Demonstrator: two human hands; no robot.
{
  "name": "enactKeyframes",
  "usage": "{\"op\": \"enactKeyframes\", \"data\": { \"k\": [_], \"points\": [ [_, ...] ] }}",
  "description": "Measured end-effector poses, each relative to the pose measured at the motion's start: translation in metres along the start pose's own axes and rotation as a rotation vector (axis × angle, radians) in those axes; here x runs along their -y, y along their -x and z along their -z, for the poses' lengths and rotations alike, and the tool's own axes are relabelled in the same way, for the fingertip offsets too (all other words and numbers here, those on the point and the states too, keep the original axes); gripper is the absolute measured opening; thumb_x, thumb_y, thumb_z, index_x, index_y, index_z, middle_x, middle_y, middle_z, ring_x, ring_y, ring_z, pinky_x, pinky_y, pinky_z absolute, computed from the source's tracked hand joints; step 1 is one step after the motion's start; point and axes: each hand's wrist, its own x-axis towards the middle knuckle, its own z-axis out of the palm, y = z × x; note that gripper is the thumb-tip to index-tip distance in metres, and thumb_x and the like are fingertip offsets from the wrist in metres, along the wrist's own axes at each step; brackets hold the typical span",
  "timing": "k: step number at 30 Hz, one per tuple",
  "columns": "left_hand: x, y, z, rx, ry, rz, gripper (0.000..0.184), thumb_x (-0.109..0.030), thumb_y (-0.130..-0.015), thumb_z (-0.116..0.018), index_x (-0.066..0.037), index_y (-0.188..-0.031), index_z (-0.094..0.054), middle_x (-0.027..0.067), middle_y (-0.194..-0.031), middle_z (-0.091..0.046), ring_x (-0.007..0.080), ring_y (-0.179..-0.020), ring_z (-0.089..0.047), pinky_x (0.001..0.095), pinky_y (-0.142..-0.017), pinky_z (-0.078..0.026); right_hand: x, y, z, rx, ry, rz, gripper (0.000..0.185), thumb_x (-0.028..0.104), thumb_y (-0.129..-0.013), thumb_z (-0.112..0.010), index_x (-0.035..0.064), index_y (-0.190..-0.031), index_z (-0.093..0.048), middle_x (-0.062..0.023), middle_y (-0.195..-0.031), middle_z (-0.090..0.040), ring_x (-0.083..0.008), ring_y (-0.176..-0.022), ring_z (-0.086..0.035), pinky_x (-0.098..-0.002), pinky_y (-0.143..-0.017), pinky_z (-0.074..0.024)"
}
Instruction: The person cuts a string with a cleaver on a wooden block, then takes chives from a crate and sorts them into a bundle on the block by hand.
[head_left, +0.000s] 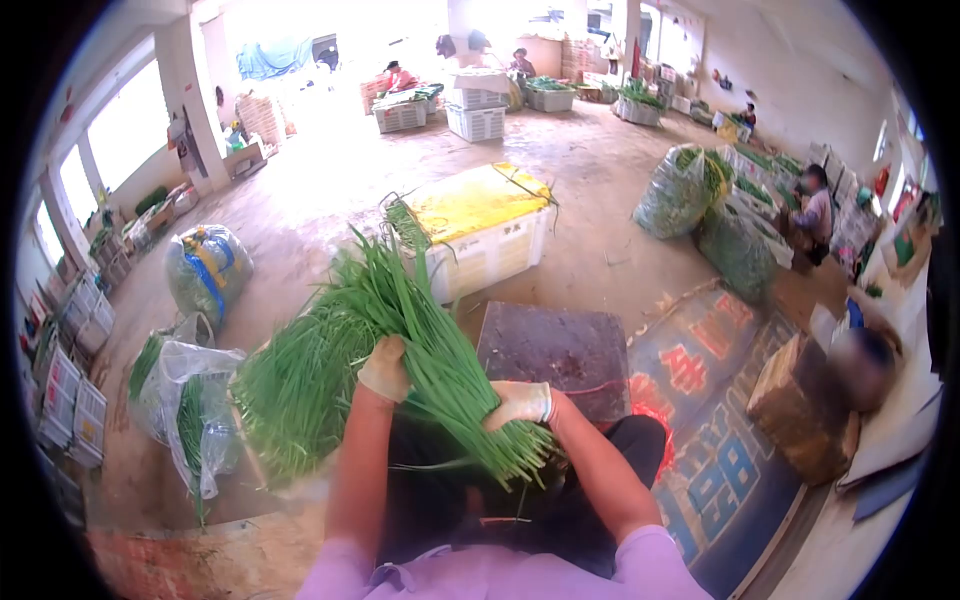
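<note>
A thick bunch of green chives [430, 345] lies slantwise across my lap, its pale cut ends toward the lower right and its leaf tips toward the upper left. My left hand [385, 369], in a light glove, is closed on the bunch's left side around its middle. Near the stem ends, my right hand [520, 403], also gloved, grips the same bunch from above. A large heap of loose chives [290, 385] spreads just left of my left hand. Beyond my right hand stands a dark, low block [553, 350] with a dirt-flecked top.
Ahead stands a white crate [490, 258] with a yellow cover. Clear plastic bags [205, 400] of greens lie at left, with a tied bag [208, 268] behind. Red plastic string [655, 432] lies on a lettered mat [700, 440] by a wooden block [800, 405]. Other people sit farther off.
</note>
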Motion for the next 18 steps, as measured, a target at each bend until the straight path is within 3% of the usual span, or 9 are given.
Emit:
{"op": "enactKeyframes", "data": {
  "k": [3,4,7,8,9,11,13,15,18],
  "points": [
    [-0.014,-0.015,-0.058,0.104,0.034,0.092,0.089,-0.046,-0.072,-0.084,0.004,-0.137,-0.048,0.0174,-0.125,-0.062,0.0269,-0.111,-0.063,0.0426,-0.096,-0.053,0.007,0.019,-0.002,-0.021,0.091,-0.042,0.061,0.008,-0.074,-0.072,0.0001,-0.132,-0.052,-0.0063,-0.114,-0.066,-0.0142,-0.102,-0.059,-0.0313,-0.092,-0.0482],
    [-0.002,-0.023,-0.053,0.105,0.012,0.089,0.083,-0.035,-0.073,-0.084,0.005,-0.137,-0.049,0.0178,-0.124,-0.063,0.0265,-0.109,-0.064,0.0409,-0.092,-0.054,0.002,0.025,-0.004,-0.029,-0.001,-0.028,0.060,0.008,-0.074,-0.073,0.0000,-0.131,-0.053,-0.0074,-0.114,-0.065,-0.0158,-0.105,-0.058,-0.0316,-0.093,-0.0469],
    [0.020,-0.033,-0.065,0.032,-0.114,0.113,0.082,-0.030,-0.072,-0.083,0.005,-0.137,-0.048,0.0184,-0.117,-0.066,0.0261,-0.103,-0.066,0.0382,-0.088,-0.055,-0.014,0.037,-0.002,-0.113,0.104,0.014,0.062,0.008,-0.075,-0.073,0.0002,-0.132,-0.052,-0.0075,-0.114,-0.065,-0.0158,-0.105,-0.058,-0.0317,-0.093,-0.0468],
    [0.019,-0.032,-0.068,0.078,-0.317,0.114,0.072,-0.039,-0.079,-0.075,0.004,-0.133,-0.053,0.0192,-0.109,-0.068,0.0269,-0.096,-0.067,0.0376,-0.087,-0.054,-0.016,0.041,0.000,-0.138,0.160,0.045,0.064,0.011,-0.075,-0.075,0.0002,-0.133,-0.051,-0.0087,-0.116,-0.065,-0.0169,-0.107,-0.058,-0.0326,-0.096,-0.0462],
    [0.024,-0.037,-0.068,0.076,-0.311,0.111,0.072,-0.039,-0.079,-0.075,0.004,-0.133,-0.053,0.0192,-0.109,-0.068,0.0269,-0.096,-0.067,0.0376,-0.087,-0.054,-0.019,0.043,0.005,-0.136,0.163,0.039,0.064,0.011,-0.075,-0.075,0.0002,-0.133,-0.051,-0.0087,-0.116,-0.065,-0.0169,-0.107,-0.058,-0.0326,-0.096,-0.0462],
    [0.041,-0.042,-0.067,-0.048,-0.099,0.157,0.065,-0.048,-0.090,-0.058,0.002,-0.131,-0.056,0.0199,-0.101,-0.069,0.0279,-0.090,-0.067,0.0391,-0.085,-0.055,-0.023,0.049,0.003,-0.242,0.304,0.065,0.072,0.013,-0.074,-0.077,0.0008,-0.138,-0.046,-0.0105,-0.119,-0.064,-0.0178,-0.110,-0.057,-0.0334,-0.100,-0.0446],
    [0.046,-0.041,-0.052,-0.054,-0.290,0.138,0.066,-0.053,-0.096,-0.042,0.002,-0.130,-0.056,0.0213,-0.098,-0.069,0.0295,-0.088,-0.067,0.0415,-0.081,-0.056,-0.045,0.051,0.010,-0.291,0.340,0.013,0.088,0.017,-0.072,-0.080,0.0026,-0.146,-0.034,-0.0134,-0.124,-0.063,-0.0187,-0.115,-0.057,-0.0336,-0.103,-0.0433],
    [0.029,-0.043,-0.050,-0.121,-0.120,0.098,0.049,-0.038,-0.094,-0.051,0.003,-0.120,-0.059,0.0227,-0.100,-0.068,0.0305,-0.090,-0.067,0.0427,-0.080,-0.056,-0.033,0.062,0.005,-0.330,0.291,-0.053,0.092,0.026,-0.069,-0.082,0.0036,-0.145,-0.035,-0.0176,-0.122,-0.062,-0.0265,-0.116,-0.059,-0.0354,-0.102,-0.0448],
    [-0.020,-0.058,-0.059,-0.280,0.009,0.186,0.030,-0.022,-0.089,-0.060,0.004,-0.105,-0.063,0.0234,-0.102,-0.068,0.0318,-0.095,-0.067,0.0432,-0.083,-0.056,-0.058,0.062,-0.003,-0.369,0.302,-0.162,0.064,0.023,-0.077,-0.076,0.0038,-0.132,-0.049,-0.0136,-0.106,-0.069,-0.0244,-0.095,-0.067,-0.0360,-0.089,-0.0515]
  ]
}}
